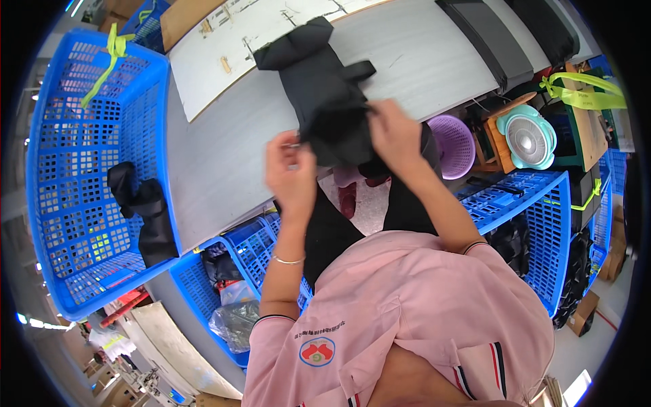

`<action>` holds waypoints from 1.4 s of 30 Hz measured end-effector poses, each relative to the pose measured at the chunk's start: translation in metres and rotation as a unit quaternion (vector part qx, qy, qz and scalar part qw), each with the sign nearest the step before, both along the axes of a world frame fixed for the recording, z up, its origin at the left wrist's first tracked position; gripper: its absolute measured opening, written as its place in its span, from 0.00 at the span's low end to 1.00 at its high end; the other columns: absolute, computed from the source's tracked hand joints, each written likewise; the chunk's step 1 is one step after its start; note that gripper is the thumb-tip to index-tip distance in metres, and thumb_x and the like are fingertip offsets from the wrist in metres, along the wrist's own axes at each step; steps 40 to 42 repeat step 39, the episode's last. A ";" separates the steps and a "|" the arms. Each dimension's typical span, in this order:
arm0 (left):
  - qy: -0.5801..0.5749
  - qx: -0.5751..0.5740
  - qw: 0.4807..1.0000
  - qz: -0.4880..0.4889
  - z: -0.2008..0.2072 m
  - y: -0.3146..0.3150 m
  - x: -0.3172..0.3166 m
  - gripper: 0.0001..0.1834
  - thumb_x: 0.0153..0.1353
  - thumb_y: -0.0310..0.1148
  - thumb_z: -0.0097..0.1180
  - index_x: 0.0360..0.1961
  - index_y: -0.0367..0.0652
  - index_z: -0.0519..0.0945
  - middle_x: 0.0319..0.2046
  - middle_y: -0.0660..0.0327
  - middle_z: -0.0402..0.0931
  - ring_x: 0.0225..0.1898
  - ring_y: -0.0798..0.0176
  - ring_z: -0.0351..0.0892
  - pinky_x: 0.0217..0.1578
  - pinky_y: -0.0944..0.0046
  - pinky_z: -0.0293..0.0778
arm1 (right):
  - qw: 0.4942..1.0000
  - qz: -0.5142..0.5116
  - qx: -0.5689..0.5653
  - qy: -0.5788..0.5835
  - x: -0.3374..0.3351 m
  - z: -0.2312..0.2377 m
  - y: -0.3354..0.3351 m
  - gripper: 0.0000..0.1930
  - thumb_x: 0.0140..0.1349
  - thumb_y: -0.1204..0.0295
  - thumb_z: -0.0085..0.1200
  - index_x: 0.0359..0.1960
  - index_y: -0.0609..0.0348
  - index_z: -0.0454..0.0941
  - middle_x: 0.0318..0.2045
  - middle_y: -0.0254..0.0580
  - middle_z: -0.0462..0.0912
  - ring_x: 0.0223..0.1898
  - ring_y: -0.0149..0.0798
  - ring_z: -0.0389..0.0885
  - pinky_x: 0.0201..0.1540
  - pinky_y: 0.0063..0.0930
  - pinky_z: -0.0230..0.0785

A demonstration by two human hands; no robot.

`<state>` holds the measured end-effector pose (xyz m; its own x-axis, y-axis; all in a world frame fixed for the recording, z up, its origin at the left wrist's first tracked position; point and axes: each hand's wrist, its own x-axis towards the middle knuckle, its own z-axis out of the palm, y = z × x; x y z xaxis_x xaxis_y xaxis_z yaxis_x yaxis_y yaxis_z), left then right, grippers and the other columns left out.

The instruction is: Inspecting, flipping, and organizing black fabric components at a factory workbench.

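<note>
Grey table (224,163), black garment (325,95) pinched between left hand (290,169), right hand (395,132)

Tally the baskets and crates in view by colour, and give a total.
Blue crates: 3 (large one left, one under the table, one right)
Purple baskets: 1
Total: 4
Further blue bins at the far right edge are too cut off to count.
</note>
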<state>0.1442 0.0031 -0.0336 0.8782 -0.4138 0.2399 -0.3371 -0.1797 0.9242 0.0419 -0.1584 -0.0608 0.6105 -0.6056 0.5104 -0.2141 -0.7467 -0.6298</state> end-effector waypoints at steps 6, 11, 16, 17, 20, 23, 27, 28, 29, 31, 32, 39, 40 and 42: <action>-0.244 0.115 0.962 -0.039 0.022 0.007 0.025 0.28 0.45 0.14 0.55 0.51 0.42 0.77 0.46 0.57 0.78 0.43 0.60 0.79 0.48 0.65 0.73 | 0.994 0.014 0.107 0.008 -0.008 -0.001 -0.018 0.10 0.58 0.76 0.58 0.42 0.55 0.78 0.41 0.42 0.80 0.33 0.45 0.82 0.33 0.34 0.73; -0.115 0.143 0.962 -0.202 0.026 -0.026 0.038 0.28 0.52 0.17 0.53 0.57 0.44 0.76 0.54 0.54 0.78 0.59 0.51 0.74 0.59 0.58 0.68 | 0.999 0.050 0.018 0.004 -0.011 0.010 -0.015 0.27 0.53 0.78 0.63 0.57 0.51 0.73 0.54 0.42 0.74 0.51 0.47 0.78 0.45 0.33 0.74; -0.050 0.075 0.964 -0.251 0.008 -0.038 0.049 0.15 0.64 0.22 0.49 0.50 0.41 0.79 0.41 0.54 0.83 0.45 0.49 0.82 0.49 0.60 0.74 | 0.998 0.047 -0.008 0.034 0.007 0.002 -0.027 0.22 0.51 0.75 0.63 0.50 0.53 0.77 0.41 0.45 0.81 0.41 0.50 0.81 0.43 0.38 0.74; -0.040 0.090 0.962 -0.255 0.005 -0.042 0.051 0.15 0.64 0.22 0.49 0.50 0.41 0.79 0.41 0.54 0.83 0.45 0.49 0.82 0.49 0.60 0.74 | 0.993 0.043 0.005 0.107 0.011 -0.004 -0.030 0.19 0.51 0.75 0.62 0.47 0.53 0.78 0.35 0.44 0.83 0.36 0.50 0.82 0.40 0.39 0.74; -0.085 0.259 0.938 -0.213 -0.004 -0.052 0.056 0.12 0.69 0.34 0.49 0.48 0.41 0.78 0.37 0.47 0.80 0.40 0.45 0.80 0.40 0.58 0.73 | 0.997 0.000 0.061 0.054 0.019 -0.016 -0.045 0.16 0.51 0.76 0.61 0.44 0.54 0.79 0.28 0.43 0.82 0.30 0.49 0.82 0.34 0.39 0.74; -0.072 0.217 0.956 -0.183 -0.015 -0.051 0.067 0.12 0.69 0.35 0.49 0.48 0.42 0.78 0.37 0.48 0.80 0.40 0.44 0.80 0.42 0.58 0.73 | 0.991 -0.015 0.130 -0.015 0.007 -0.012 -0.072 0.16 0.54 0.73 0.62 0.46 0.54 0.79 0.34 0.44 0.82 0.31 0.49 0.82 0.36 0.39 0.74; -0.082 0.183 0.964 -0.173 -0.025 -0.042 0.077 0.15 0.69 0.36 0.50 0.50 0.39 0.77 0.36 0.47 0.80 0.38 0.47 0.80 0.43 0.60 0.72 | 0.976 -0.198 -0.089 -0.015 -0.045 -0.003 -0.157 0.25 0.54 0.67 0.66 0.54 0.53 0.75 0.50 0.47 0.77 0.48 0.49 0.78 0.48 0.42 0.71; -0.093 0.168 0.966 -0.172 -0.027 -0.041 0.078 0.16 0.69 0.37 0.52 0.50 0.35 0.77 0.37 0.47 0.81 0.38 0.51 0.80 0.44 0.62 0.72 | 0.942 -0.269 -0.201 0.017 -0.060 0.001 -0.186 0.28 0.53 0.67 0.67 0.56 0.53 0.74 0.53 0.47 0.75 0.53 0.49 0.75 0.52 0.43 0.70; -0.086 0.175 0.966 -0.168 -0.028 -0.040 0.079 0.16 0.69 0.37 0.52 0.50 0.35 0.77 0.37 0.47 0.81 0.38 0.51 0.80 0.44 0.62 0.72 | 0.924 -0.313 -0.217 0.048 -0.075 0.003 -0.211 0.33 0.50 0.66 0.69 0.60 0.52 0.70 0.56 0.48 0.72 0.56 0.51 0.71 0.55 0.45 0.67; -0.040 0.159 0.975 -0.151 -0.030 -0.041 0.079 0.17 0.69 0.37 0.54 0.49 0.33 0.77 0.36 0.53 0.82 0.38 0.61 0.79 0.44 0.65 0.71 | 0.895 -0.394 -0.142 0.154 -0.100 -0.001 -0.253 0.32 0.52 0.56 0.67 0.58 0.51 0.74 0.51 0.45 0.76 0.53 0.50 0.74 0.52 0.46 0.69; -0.043 0.145 0.976 -0.154 -0.031 -0.040 0.078 0.17 0.69 0.37 0.54 0.49 0.33 0.77 0.36 0.53 0.82 0.38 0.61 0.79 0.44 0.65 0.71 | 0.890 -0.377 -0.113 0.230 -0.113 -0.001 -0.273 0.27 0.52 0.52 0.65 0.52 0.50 0.80 0.48 0.41 0.78 0.52 0.48 0.76 0.51 0.45 0.70; 0.132 0.026 0.978 -0.161 -0.047 -0.031 0.082 0.18 0.68 0.41 0.58 0.49 0.37 0.79 0.34 0.64 0.77 0.39 0.73 0.70 0.45 0.73 0.66 | 0.955 -0.215 0.085 0.186 -0.144 -0.002 -0.344 0.17 0.54 0.58 0.64 0.45 0.48 0.85 0.44 0.39 0.83 0.43 0.38 0.83 0.47 0.32 0.73; 0.132 0.026 0.978 -0.161 -0.047 -0.031 0.082 0.18 0.68 0.41 0.58 0.49 0.37 0.79 0.34 0.64 0.77 0.39 0.73 0.70 0.45 0.73 0.66 | 0.955 -0.215 0.085 0.186 -0.144 -0.002 -0.344 0.17 0.54 0.58 0.64 0.45 0.48 0.85 0.44 0.39 0.83 0.43 0.38 0.83 0.47 0.32 0.73; 0.132 0.026 0.978 -0.161 -0.047 -0.031 0.082 0.18 0.68 0.41 0.58 0.49 0.37 0.79 0.34 0.64 0.77 0.39 0.73 0.70 0.45 0.73 0.66 | 0.955 -0.215 0.085 0.186 -0.144 -0.002 -0.344 0.17 0.54 0.58 0.64 0.45 0.48 0.85 0.44 0.39 0.83 0.43 0.38 0.83 0.47 0.32 0.73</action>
